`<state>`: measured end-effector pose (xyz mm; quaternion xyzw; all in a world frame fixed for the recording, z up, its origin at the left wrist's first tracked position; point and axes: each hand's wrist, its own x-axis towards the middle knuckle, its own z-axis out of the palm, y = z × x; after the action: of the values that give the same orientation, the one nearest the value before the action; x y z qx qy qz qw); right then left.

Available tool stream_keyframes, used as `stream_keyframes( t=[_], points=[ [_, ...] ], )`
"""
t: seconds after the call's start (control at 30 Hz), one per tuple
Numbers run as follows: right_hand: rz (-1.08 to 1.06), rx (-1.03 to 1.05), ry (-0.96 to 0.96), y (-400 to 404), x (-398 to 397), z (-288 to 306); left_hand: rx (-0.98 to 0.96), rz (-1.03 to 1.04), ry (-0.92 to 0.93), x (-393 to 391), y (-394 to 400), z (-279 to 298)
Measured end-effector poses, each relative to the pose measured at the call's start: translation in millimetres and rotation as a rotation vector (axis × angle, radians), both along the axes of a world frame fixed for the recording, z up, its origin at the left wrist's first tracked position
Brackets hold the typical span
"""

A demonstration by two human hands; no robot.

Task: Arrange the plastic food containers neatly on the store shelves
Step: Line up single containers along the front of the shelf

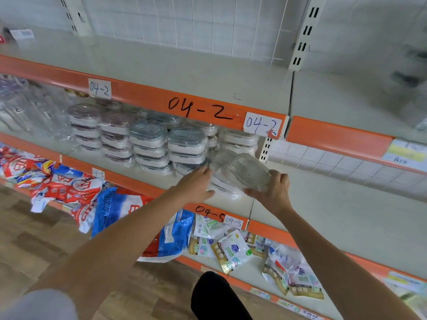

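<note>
Hands [272,190] tilt clear container [250,172] beside stacked containers [150,144].

Store shelves, orange-edged. The middle shelf [300,204] carries wrapped stacks of plastic food containers [150,144] at its 10 o'clock part, with clear bottles [30,105] further toward 9 o'clock. The upper shelf [184,72], edge marked "04-2", lies toward 12 o'clock. The lower shelf [249,271], toward 6 o'clock, bears red-and-blue bags [111,204] and small packets [233,250].

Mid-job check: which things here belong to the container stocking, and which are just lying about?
Job:
- clear container, gripped by right hand
- left hand at the stacked containers
- middle shelf

Lying about:
- bags
- sachets
- bottles
</note>
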<state>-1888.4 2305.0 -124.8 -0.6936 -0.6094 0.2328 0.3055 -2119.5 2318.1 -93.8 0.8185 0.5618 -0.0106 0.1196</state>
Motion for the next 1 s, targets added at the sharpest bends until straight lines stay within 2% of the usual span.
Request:
stream_keyframes(
  t=[0.1, 0.37, 0.5, 0.8, 0.9, 1.0],
  points=[
    [-0.001, -0.035, -0.063, -24.1, 26.6, -12.0, 0.022, -0.034, -0.011, 19.4, 21.4, -2.5],
    [-0.106, -0.163, -0.025, -55.5, 63.9, -40.0, -0.082, -0.258, 0.179, 61.0, 68.5, -12.3],
    [-0.150, -0.166, -0.011, -64.3, 70.0, -53.6, -0.098, -0.277, 0.274, 63.4, 86.5, -12.2],
    [-0.140, -0.198, -0.004, -67.1, 60.3, -46.3, 0.193, -0.453, 0.426, 51.1, 71.6, -8.7],
    [-0.138, -0.206, -0.003, -73.7, 54.5, -35.1, 0.203, -0.465, 0.436, 40.3, 51.9, -6.3],
    [-0.116, -0.220, -0.021, -86.6, 46.0, -17.0, 0.169, -0.445, 0.366, 23.8, 27.0, -0.1]
  ],
)
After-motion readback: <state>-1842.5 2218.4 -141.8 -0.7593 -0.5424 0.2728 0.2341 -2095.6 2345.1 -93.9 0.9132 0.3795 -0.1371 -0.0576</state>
